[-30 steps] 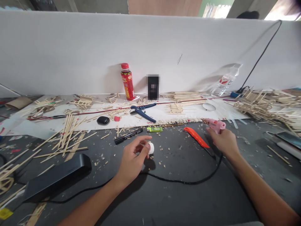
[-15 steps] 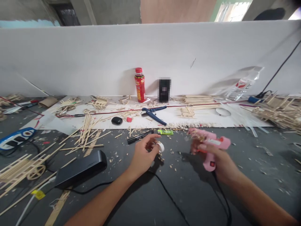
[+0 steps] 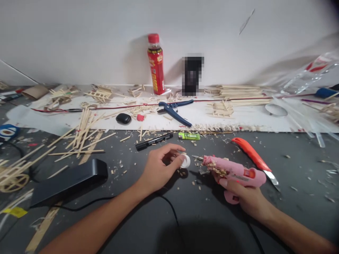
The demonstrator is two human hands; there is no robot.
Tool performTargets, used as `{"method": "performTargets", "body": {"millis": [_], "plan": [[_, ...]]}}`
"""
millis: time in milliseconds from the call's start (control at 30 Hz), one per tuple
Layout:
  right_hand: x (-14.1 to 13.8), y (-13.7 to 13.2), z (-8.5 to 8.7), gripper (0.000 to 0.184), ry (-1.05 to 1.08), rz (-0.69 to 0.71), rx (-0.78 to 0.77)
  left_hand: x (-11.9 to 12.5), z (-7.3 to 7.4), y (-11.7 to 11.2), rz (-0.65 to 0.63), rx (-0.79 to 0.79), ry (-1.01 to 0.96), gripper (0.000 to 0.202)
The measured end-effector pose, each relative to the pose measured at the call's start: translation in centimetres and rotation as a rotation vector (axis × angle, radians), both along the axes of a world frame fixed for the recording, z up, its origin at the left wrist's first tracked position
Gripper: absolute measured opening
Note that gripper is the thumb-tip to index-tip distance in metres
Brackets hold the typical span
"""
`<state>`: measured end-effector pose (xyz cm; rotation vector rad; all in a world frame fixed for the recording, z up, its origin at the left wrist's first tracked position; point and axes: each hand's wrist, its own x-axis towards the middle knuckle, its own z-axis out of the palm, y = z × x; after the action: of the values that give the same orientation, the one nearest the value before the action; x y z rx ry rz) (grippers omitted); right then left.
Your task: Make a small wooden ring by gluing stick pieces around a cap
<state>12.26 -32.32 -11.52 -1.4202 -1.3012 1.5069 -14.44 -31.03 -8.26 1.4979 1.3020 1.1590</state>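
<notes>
Now: pink plastic glue gun [image 3: 233, 171] (crusted) — round white ring [image 3: 185, 161].

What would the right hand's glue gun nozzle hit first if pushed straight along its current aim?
Probably the small white ring pinched in the left hand; the right hand aims the pink glue gun leftward at it, a small gap remaining.

Both bare forearms reach in from the bottom edge toward the middle. The left hand [image 3: 158, 169] lies palm-down with its wrist low, index finger and thumb curled forward and pinched together in a light grip. The right hand [image 3: 245, 195] is turned on its side, fingers wrapped in a closed grip, index finger stretched forward along the top.
</notes>
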Motion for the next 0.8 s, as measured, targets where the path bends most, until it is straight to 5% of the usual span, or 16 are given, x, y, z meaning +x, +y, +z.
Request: {"method": "performTargets", "body": {"millis": [300,433,567,800], "plan": [[0.0,0.0,1.8,0.031,-0.011,0.036,0.017,0.1,0.0,0.2,-0.067,-0.006,0.000,0.011],[0.4,0.4,2.2,0.021,-0.094,0.116,0.186,0.1,0.0,0.1,-0.076,-0.004,0.009,0.009],[0.4,0.8,2.7,0.037,-0.154,0.140,0.361,0.0,0.1,0.0,-0.096,0.030,0.015,0.008],[0.5,0.9,2.8,0.019,-0.155,0.299,0.399,0.1,0.3,0.1,-0.093,0.022,-0.001,0.008]]}}
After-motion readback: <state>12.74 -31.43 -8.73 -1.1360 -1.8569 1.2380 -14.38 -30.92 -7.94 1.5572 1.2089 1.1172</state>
